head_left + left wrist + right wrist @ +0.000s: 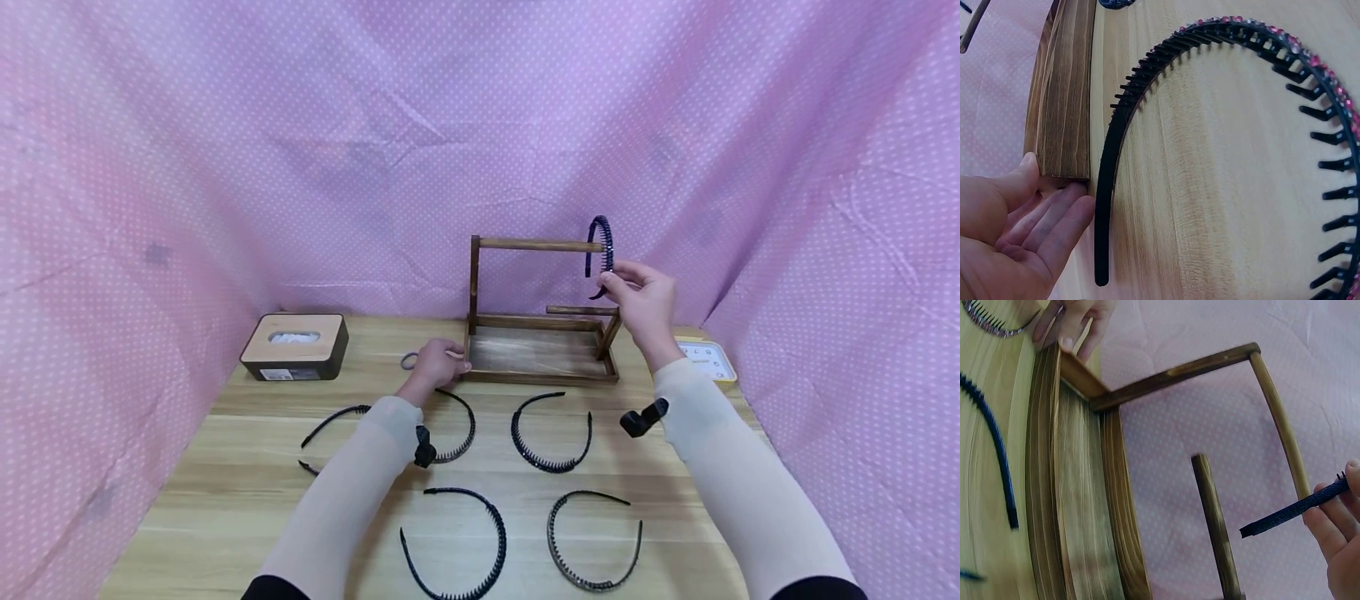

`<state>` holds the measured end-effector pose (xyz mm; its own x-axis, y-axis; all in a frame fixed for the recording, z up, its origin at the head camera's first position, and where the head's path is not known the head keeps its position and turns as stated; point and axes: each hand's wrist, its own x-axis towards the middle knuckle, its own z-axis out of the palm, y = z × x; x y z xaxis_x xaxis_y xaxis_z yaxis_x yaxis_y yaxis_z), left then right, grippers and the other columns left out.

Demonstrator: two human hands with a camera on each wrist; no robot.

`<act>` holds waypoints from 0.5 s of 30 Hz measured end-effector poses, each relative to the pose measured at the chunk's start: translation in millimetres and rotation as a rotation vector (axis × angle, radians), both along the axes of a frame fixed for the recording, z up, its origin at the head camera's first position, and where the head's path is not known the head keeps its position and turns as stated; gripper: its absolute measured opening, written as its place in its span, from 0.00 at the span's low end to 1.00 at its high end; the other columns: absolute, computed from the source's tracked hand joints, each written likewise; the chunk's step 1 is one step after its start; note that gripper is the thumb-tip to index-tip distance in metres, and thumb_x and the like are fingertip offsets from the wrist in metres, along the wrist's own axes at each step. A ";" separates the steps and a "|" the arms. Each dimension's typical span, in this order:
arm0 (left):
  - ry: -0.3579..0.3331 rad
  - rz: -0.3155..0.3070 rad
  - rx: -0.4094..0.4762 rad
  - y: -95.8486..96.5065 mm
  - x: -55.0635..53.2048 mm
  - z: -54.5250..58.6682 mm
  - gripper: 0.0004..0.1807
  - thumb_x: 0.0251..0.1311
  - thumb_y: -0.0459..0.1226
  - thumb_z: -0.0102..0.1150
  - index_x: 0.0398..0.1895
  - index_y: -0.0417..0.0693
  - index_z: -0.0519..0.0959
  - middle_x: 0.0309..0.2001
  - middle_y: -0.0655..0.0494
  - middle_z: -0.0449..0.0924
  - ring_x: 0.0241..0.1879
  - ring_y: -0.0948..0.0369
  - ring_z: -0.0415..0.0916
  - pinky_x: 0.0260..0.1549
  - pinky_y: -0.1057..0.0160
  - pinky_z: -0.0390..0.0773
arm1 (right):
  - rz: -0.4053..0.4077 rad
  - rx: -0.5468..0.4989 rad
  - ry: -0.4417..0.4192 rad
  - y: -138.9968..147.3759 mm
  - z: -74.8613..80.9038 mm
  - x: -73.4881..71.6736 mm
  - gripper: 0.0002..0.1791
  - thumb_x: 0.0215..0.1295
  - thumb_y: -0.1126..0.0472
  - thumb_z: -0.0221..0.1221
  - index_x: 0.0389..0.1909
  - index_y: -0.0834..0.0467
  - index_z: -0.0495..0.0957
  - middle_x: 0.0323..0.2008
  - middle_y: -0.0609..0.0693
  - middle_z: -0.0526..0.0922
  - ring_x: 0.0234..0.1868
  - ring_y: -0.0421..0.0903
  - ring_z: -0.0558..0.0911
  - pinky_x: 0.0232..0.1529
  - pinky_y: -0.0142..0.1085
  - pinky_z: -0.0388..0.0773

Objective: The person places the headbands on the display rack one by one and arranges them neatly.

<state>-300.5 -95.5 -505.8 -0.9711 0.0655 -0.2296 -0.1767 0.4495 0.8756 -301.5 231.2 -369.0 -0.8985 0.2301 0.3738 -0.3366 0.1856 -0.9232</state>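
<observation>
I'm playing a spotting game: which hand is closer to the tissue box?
Left. The left hand grips the wooden rack, to the right of the tissue box; the right hand is farther right, holding a headband.

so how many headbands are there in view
6: one headband in the right hand; on the table, one left of the left forearm, one right of it, both partly hidden, one before the rack, one front centre, one front right. The arms could hide others.
</observation>
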 end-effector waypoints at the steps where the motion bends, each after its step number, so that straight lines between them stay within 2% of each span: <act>1: 0.001 -0.001 0.000 0.2 -0.2 0.3 0.23 0.62 0.31 0.71 0.60 0.37 0.80 0.44 0.41 0.88 0.36 0.49 0.88 0.34 0.55 0.89 | 0.007 -0.001 -0.001 -3.9 0.0 -0.9 0.16 0.65 0.69 0.68 0.50 0.75 0.82 0.31 0.39 0.88 0.33 0.34 0.88 0.40 0.29 0.86; 8: 0.015 -0.001 -0.023 0.3 -0.1 -2.2 0.21 0.61 0.31 0.72 0.57 0.37 0.82 0.42 0.41 0.88 0.30 0.56 0.85 0.29 0.59 0.88 | 0.053 -0.012 -0.007 -33.2 0.5 -2.2 0.15 0.65 0.70 0.68 0.49 0.75 0.83 0.33 0.47 0.88 0.32 0.35 0.88 0.40 0.30 0.86; 11: 0.027 -0.002 -0.025 0.5 -0.1 -3.0 0.20 0.61 0.31 0.71 0.57 0.37 0.82 0.41 0.41 0.88 0.31 0.55 0.85 0.30 0.59 0.88 | 0.072 -0.027 0.011 -45.9 0.3 -3.7 0.14 0.64 0.72 0.68 0.47 0.76 0.82 0.33 0.50 0.89 0.32 0.35 0.87 0.39 0.31 0.87; 15: 0.029 0.005 -0.034 1.0 -1.2 -3.3 0.21 0.61 0.31 0.71 0.57 0.38 0.82 0.41 0.42 0.88 0.33 0.52 0.86 0.30 0.58 0.88 | 0.089 -0.005 0.021 -61.5 0.4 -4.5 0.14 0.63 0.71 0.69 0.46 0.75 0.83 0.36 0.56 0.89 0.31 0.34 0.87 0.39 0.31 0.87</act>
